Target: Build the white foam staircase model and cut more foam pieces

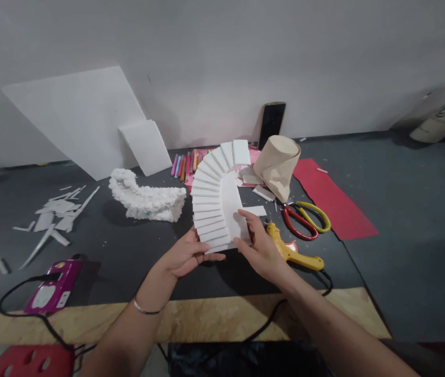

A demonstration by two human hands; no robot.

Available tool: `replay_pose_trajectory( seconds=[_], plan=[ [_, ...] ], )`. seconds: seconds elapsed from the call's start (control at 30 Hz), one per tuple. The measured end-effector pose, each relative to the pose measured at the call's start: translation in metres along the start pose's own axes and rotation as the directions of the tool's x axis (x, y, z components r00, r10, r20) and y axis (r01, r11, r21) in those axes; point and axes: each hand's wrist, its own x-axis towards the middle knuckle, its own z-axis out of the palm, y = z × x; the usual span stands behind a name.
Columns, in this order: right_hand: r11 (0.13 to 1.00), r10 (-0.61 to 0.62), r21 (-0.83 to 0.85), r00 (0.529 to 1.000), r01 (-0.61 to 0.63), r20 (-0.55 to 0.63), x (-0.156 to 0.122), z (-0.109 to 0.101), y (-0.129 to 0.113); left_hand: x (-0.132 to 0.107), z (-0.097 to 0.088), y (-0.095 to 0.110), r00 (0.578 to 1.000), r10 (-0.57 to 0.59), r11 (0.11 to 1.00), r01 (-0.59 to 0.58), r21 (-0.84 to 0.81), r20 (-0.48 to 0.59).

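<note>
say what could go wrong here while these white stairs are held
The glue gun lies beside the right hand, so if hot it might burn it. Its black cord passes under the right forearm and could snag. The left hand pinches the white stairs, whose thin steps might bend.

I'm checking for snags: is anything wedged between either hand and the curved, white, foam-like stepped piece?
Nothing visible is. The left hand directly holds the stepped piece at its lower left, and the right hand touches its flat right part. The yellow, pistol-shaped glue gun lies right of the right hand, not between.
</note>
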Motion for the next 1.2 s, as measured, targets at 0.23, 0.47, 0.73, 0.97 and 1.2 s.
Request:
replay_pose_trajectory(
  seconds=[0.23,0.47,0.73,0.97,1.2],
  plan=[
    [0.999,0.011,-0.030,1.000,-0.011,-0.014,-0.001,0.001,-0.002,-0.001,0.004,-0.001,1.000,0.004,1.000,-0.004,0.012,-0.001],
    [0.997,0.063,0.046,0.998,-0.061,-0.029,0.001,0.003,-0.002,-0.002,0.006,-0.001,1.000,0.008,1.000,-0.008,0.007,0.005],
    [0.970,0.190,0.155,0.982,-0.186,-0.010,0.004,0.002,-0.013,-0.001,0.011,0.000,0.995,-0.012,0.999,0.016,0.045,-0.098],
    [0.971,0.195,0.140,0.981,-0.192,-0.009,0.005,0.007,-0.010,0.001,0.005,0.003,0.982,-0.016,0.988,0.045,0.151,-0.186],
    [0.993,0.109,0.037,0.988,-0.114,0.111,0.003,-0.017,-0.023,-0.003,-0.012,0.017,0.977,0.050,0.956,0.014,0.294,-0.207]
  ],
)
